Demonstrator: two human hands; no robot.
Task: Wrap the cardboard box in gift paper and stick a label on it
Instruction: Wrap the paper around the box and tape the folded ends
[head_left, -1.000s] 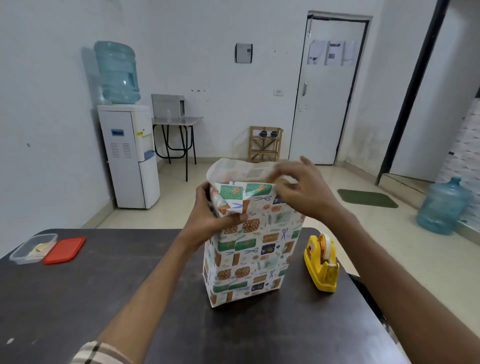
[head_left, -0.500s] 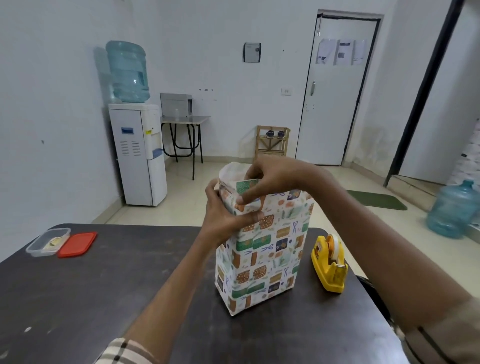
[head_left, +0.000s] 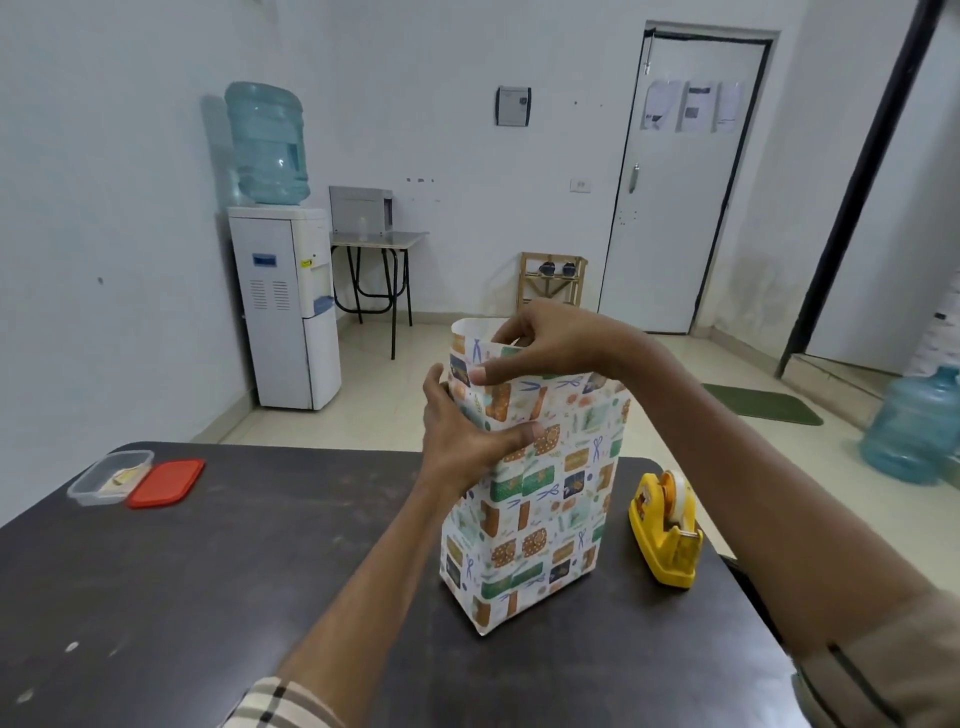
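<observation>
Upright on the dark table (head_left: 260, 597), the cardboard box (head_left: 540, 525) looks light but stiff, its gift paper (head_left: 571, 410) thin and easily creased; the left hand (head_left: 462, 441) clasps its upper left edge, the right hand (head_left: 550, 348) pinches the loose top rim

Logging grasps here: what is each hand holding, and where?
Both hold the wrapped box: left hand grips its upper left edge, right hand pinches the open paper top.
</observation>
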